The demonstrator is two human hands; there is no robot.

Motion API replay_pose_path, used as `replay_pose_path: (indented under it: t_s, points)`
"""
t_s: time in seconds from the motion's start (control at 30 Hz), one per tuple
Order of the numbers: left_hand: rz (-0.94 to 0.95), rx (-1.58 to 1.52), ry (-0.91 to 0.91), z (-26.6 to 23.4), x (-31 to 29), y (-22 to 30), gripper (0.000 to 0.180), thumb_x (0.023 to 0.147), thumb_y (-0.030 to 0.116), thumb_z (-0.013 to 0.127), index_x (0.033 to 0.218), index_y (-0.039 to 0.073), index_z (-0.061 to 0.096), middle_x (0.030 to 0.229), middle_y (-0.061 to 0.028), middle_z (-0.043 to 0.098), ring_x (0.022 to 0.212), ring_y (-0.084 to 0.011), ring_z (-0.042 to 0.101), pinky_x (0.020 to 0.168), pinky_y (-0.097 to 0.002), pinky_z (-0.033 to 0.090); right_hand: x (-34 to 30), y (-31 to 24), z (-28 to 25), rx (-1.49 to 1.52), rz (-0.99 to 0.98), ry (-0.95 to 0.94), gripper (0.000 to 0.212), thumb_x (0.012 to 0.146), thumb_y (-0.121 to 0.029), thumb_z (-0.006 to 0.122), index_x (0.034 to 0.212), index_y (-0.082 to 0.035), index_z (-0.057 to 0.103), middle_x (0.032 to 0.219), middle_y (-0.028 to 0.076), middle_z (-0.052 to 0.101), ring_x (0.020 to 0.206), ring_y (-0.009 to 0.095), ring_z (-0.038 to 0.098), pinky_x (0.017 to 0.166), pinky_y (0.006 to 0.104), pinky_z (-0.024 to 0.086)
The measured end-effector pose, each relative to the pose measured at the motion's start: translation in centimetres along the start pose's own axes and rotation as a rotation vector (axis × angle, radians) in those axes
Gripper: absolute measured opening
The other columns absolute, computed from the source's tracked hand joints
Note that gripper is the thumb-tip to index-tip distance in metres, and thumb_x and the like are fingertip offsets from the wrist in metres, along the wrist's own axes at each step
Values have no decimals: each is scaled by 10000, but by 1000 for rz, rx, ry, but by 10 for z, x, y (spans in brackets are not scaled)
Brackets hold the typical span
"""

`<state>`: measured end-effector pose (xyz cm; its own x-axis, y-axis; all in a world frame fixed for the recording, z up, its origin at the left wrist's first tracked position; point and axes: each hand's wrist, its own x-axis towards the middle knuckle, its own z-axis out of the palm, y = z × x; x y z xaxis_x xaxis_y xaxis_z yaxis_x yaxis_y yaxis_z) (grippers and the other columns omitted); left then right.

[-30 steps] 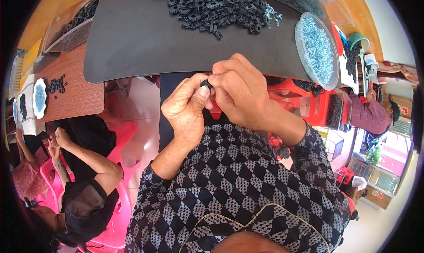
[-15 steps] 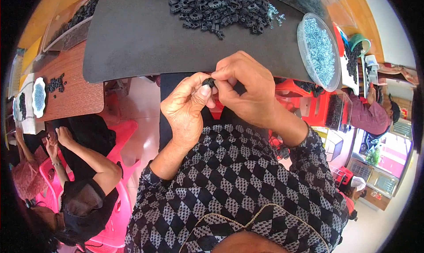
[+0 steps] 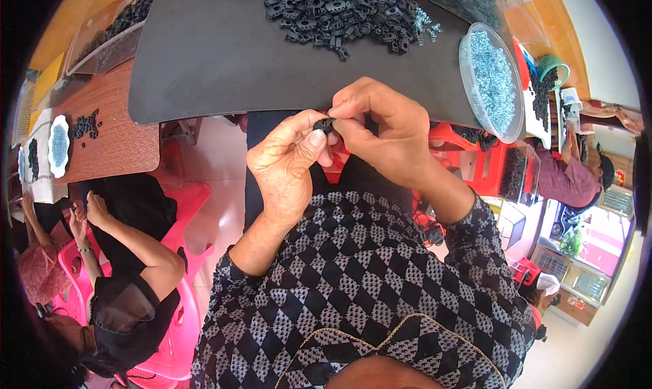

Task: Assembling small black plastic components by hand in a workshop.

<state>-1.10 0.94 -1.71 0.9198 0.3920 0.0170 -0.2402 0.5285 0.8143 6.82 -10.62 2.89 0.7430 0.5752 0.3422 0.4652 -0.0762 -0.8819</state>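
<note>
Between the thumb and fingers of my left hand is a small black plastic part. My right hand meets it from the right, thumb and forefinger pinched together at the part's upper right edge. Whether those fingertips hold a separate tiny piece is hidden. Both hands are just off the near edge of the dark grey tabletop. A heap of similar black plastic parts lies farther back on it. On the right, a round clear tray holds many small silvery-blue metal springs.
Loose springs lie beside the heap. Clear bins of parts stand at the far left and far right. Red plastic baskets are below the table at right. A co-worker sits at the left near a brown table.
My right hand has shifted slightly, its fingers still pinched at the part. The black part appears turned a little in my left fingers.
</note>
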Motion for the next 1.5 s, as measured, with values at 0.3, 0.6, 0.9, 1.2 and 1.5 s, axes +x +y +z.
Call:
replay_pose_path:
  t_s: [0.3,0.6,0.9,1.2,1.5]
  points:
    - [73,154,55,0,-5,-3,182,847,28,629,993,-81,627,812,-82,609,604,-92,542,565,-203,452,5,1,-1,-319,-342,-60,229,654,136,609,826,-10,566,779,108,587,596,199,547,513,275,423]
    - [152,356,55,-5,-7,-7,180,816,-76,591,992,-75,629,759,-50,581,580,-79,523,529,-197,428,4,7,5,-390,-395,-113,246,639,137,588,833,-4,536,775,124,574,624,263,546,529,317,425]
    - [-45,115,40,2,1,2,172,853,5,599,998,-81,627,799,-70,629,602,-96,551,593,-213,462,-2,6,2,-387,-352,-25,244,696,80,610,928,14,580,854,142,589,712,280,560,599,343,452]
    - [-167,-47,95,13,8,21,137,837,32,628,927,-71,624,861,-131,671,717,-149,624,688,-250,502,-2,1,-3,-474,-313,-51,440,660,-21,691,1070,32,541,942,163,580,773,303,553,648,376,464]
    - [-191,-91,75,18,6,24,115,831,42,633,891,-56,626,852,-122,673,730,-146,618,707,-253,488,1,4,-9,-691,-493,-34,560,568,-87,713,1071,57,513,912,145,545,740,295,510,629,391,421]
